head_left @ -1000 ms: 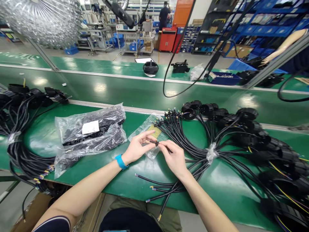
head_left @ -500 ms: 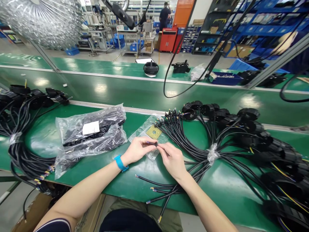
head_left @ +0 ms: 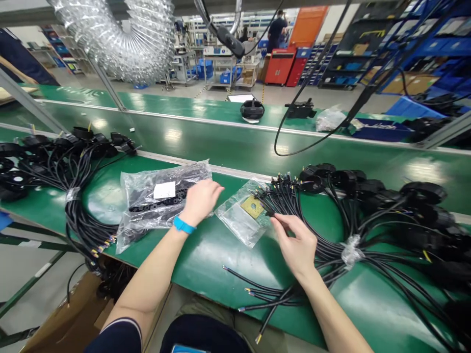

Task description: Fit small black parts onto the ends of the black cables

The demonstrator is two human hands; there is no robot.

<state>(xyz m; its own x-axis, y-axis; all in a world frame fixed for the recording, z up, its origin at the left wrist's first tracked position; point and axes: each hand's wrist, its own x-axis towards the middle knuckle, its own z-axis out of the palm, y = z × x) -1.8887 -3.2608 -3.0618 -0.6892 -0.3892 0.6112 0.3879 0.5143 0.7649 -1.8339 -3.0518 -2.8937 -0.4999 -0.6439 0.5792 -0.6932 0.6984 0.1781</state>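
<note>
My left hand (head_left: pixel 201 200) is over the right end of a clear plastic bag (head_left: pixel 127 193) of small black ring-like parts, its thumb pointing right. Its other fingers are curled out of sight, so a grip cannot be made out. With thumb and forefinger, my right hand (head_left: pixel 299 242) pinches a black cable (head_left: pixel 271 214) near its end. Beside that cable lies a flat clear bag (head_left: pixel 235 223) with a yellowish square board (head_left: pixel 252 207) on or in it. Several similar black cables (head_left: pixel 294 198) fan out behind my right hand, tied with clear wrap (head_left: pixel 352 252).
A second tied cable bundle (head_left: pixel 75 201) lies on the left of the green bench (head_left: pixel 198 260). Black round housings (head_left: pixel 423 193) crowd the right side. Loose cable ends (head_left: pixel 253 294) point toward the front edge. A black cord (head_left: pixel 277 142) hangs above the bench.
My hands have parted. The left has moved left to the bag of black parts; the right has moved slightly right, still pinching the cable. The head view has swung left.
</note>
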